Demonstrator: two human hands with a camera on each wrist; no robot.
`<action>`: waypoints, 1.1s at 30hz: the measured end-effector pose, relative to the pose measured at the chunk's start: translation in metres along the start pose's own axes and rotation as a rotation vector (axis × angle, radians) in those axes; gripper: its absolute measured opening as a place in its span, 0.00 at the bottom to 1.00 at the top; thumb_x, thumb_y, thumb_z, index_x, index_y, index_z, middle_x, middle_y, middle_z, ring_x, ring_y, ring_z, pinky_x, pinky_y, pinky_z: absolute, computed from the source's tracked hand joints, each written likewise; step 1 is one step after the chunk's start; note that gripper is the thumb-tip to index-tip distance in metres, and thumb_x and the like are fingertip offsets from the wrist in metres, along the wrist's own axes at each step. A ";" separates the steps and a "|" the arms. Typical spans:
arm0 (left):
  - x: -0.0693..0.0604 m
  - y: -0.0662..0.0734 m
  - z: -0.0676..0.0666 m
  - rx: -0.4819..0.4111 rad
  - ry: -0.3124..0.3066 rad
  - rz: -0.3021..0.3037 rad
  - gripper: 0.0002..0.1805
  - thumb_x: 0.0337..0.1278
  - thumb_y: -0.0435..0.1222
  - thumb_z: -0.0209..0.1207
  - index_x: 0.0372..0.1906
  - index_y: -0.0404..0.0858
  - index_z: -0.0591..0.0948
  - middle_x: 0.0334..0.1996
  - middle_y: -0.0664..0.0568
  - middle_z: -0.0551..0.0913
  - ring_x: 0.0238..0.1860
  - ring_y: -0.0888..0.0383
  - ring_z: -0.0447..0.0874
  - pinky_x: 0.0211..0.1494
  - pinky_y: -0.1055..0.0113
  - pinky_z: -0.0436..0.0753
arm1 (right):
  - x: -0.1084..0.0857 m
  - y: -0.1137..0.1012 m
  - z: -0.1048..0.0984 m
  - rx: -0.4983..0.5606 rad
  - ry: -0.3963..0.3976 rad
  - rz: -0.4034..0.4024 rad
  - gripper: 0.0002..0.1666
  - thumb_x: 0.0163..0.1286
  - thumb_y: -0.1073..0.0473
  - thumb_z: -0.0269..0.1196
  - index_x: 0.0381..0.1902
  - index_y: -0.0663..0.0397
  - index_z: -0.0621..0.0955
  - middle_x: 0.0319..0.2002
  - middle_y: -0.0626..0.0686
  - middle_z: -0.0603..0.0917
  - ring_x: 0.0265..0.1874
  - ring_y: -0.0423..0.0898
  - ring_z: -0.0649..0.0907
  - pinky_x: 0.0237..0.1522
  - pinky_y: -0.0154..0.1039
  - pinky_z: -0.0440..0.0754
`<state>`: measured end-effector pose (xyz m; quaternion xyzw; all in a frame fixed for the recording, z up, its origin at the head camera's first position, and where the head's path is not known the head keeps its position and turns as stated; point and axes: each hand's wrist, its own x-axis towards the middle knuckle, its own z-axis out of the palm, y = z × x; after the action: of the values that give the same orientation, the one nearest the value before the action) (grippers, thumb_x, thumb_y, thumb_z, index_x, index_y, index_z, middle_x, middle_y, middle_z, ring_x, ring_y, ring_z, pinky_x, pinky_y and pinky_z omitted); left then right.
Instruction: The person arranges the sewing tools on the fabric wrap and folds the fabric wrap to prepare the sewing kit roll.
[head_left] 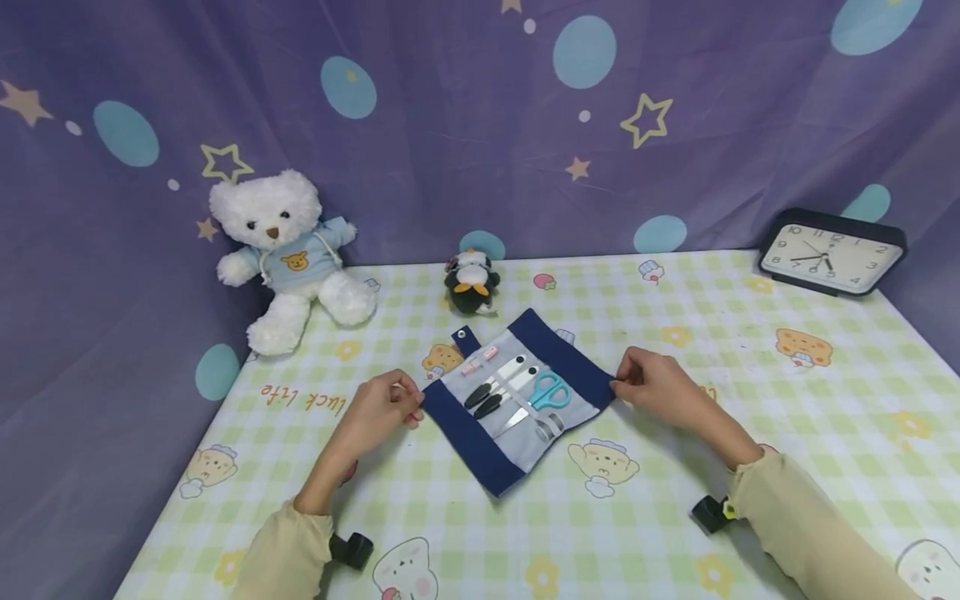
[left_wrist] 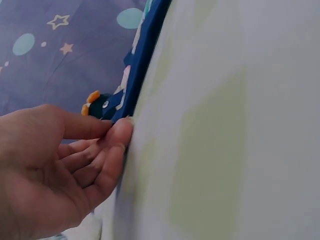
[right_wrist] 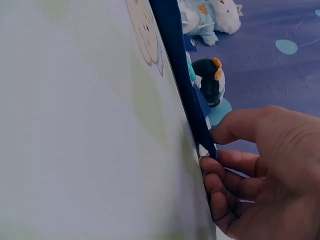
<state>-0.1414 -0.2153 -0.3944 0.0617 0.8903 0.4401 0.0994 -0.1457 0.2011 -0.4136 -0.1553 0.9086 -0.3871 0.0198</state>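
Note:
An unrolled navy and grey fabric tool roll (head_left: pixel 468 442) lies aslant on the table. My left hand (head_left: pixel 375 410) pinches its left corner between thumb and forefinger, also seen in the left wrist view. At the opposite corner, my right hand (head_left: pixel 663 390) pinches the navy edge (right_wrist: pixel 182 80). Turquoise-handled scissors (head_left: pixel 550 390), two white tools with black ends (head_left: pixel 491 404), a small pink item (head_left: pixel 478 361) and a silver ring-shaped piece (head_left: pixel 550 427) sit held on the grey panel. A snap tab (head_left: pixel 465 339) sticks out at the back.
Behind the roll sits a penguin plush (head_left: pixel 472 283). A white teddy bear (head_left: pixel 288 258) in a blue top leans at the back left, and a black-framed clock (head_left: pixel 831 252) stands at the back right. A checked cloth (head_left: pixel 645 533) covers the table; a purple curtain (head_left: pixel 450 150) hangs behind.

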 end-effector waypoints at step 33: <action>0.079 0.015 0.031 -0.077 0.221 0.086 0.06 0.68 0.31 0.64 0.44 0.32 0.84 0.28 0.45 0.88 0.23 0.57 0.85 0.24 0.68 0.79 | -0.053 -0.025 0.011 -0.080 -0.069 0.031 0.14 0.67 0.60 0.71 0.27 0.49 0.76 0.20 0.42 0.74 0.19 0.39 0.71 0.25 0.36 0.70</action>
<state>-0.2106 -0.1663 -0.4105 0.0472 0.8749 0.4817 -0.0162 -0.0868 0.1931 -0.4082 -0.1550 0.9245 -0.3444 0.0511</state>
